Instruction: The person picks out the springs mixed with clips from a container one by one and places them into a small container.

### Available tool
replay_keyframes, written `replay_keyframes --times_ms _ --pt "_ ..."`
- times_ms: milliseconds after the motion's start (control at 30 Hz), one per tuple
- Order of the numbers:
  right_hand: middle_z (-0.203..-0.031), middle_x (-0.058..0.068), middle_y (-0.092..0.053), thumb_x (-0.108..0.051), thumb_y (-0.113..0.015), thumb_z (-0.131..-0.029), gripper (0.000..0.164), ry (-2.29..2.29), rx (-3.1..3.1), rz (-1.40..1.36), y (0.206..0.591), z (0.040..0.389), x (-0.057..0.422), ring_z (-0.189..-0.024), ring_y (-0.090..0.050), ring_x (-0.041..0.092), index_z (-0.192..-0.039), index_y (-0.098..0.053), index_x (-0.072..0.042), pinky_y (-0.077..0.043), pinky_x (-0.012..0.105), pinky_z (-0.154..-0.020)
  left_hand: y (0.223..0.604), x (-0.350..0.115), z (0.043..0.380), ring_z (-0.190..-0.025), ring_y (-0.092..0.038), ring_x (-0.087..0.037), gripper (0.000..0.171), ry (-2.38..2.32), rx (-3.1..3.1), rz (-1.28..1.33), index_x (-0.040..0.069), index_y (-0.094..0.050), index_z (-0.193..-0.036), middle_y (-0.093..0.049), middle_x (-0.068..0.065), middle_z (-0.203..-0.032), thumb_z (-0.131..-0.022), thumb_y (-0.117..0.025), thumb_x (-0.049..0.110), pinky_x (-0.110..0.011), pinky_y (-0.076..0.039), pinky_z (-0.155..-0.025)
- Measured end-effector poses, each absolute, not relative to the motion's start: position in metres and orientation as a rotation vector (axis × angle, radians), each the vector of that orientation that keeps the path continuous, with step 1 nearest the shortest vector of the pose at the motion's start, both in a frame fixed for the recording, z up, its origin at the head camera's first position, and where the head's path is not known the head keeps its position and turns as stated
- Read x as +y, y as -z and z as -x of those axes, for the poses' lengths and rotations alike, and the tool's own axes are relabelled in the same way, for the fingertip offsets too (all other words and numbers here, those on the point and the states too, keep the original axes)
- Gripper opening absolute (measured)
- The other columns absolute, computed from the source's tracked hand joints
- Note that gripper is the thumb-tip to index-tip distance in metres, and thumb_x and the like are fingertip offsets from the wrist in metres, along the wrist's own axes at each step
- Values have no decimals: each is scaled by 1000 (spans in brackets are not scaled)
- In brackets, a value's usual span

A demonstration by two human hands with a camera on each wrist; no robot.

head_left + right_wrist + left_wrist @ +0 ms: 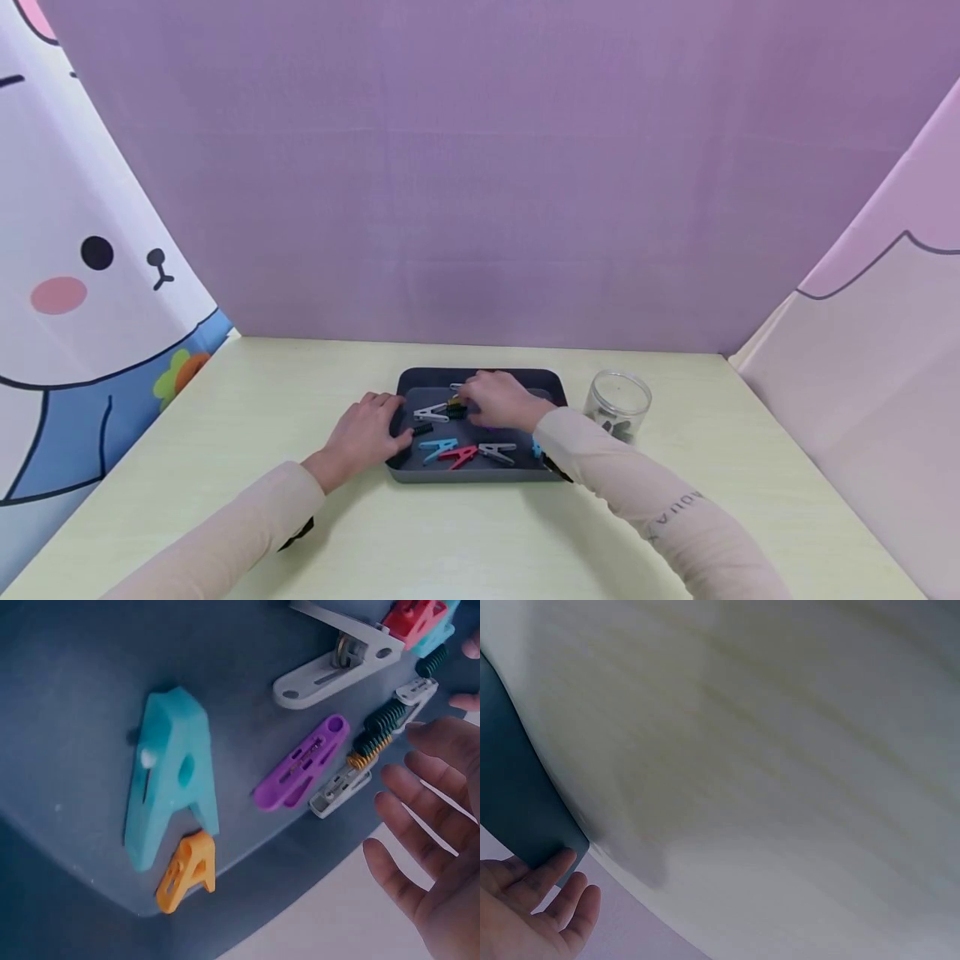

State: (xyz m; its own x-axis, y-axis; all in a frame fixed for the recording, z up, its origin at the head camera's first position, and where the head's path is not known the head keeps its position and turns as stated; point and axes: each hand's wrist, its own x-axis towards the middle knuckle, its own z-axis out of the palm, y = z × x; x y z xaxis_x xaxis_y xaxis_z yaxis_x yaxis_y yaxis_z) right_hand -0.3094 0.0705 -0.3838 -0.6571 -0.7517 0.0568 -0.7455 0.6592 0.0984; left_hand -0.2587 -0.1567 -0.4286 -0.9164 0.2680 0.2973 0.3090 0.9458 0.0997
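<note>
A dark grey tray (480,477) holds clothespins and coil springs. My left hand (365,429) grips its left rim, the thumb over the inside and fingers against the outer wall (525,780). Above the tray's middle is my right hand (501,400). Its fingers are spread and hold nothing, with fingertips close to dark green springs (382,720) and a gold spring (365,758). Nearby lie a purple clothespin (304,763), a white clothespin (431,413) and a grey clothespin (337,664). Another dark spring (423,429) rests near my left thumb.
Blue (438,448) and red (459,456) clothespins lie along the tray's near side. At its right end are a large teal clothespin (171,772) and a small yellow one (186,871). A clear jar (618,400) with dark pieces inside stands right of the tray.
</note>
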Motion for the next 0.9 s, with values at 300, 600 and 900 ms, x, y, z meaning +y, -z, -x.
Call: replay_keyframes --times_ms 300,600,900 --pt "-100 -4 -66 -26 -68 -81 24 109 -2838 -1258 386 310 62 -87 -59 11 -103 -67 -18 -50 28 -73 428 -156 258 -106 -54 -30 54 221 -2830 418 6 -57 -117 -61 -13 -115 -78 -62 43 -45 -48 -85" --pt "-99 -4 -65 -27 -67 -81 24 147 -2869 -1243 387 310 59 -88 -58 12 -104 -66 -18 -50 29 -75 428 -156 258 -106 -54 -30 54 225 -2832 419 6 -57 -117 -61 -13 -115 -78 -62 43 -45 -48 -85" --pt "-101 -3 -66 -25 -67 -82 23 139 -2925 -1210 388 312 56 -87 -60 11 -103 -65 -18 -51 29 -76 426 -157 257 -106 -54 -30 54 221 -2832 421 5 -57 -116 -61 -13 -115 -78 -62 42 -44 -48 -85"
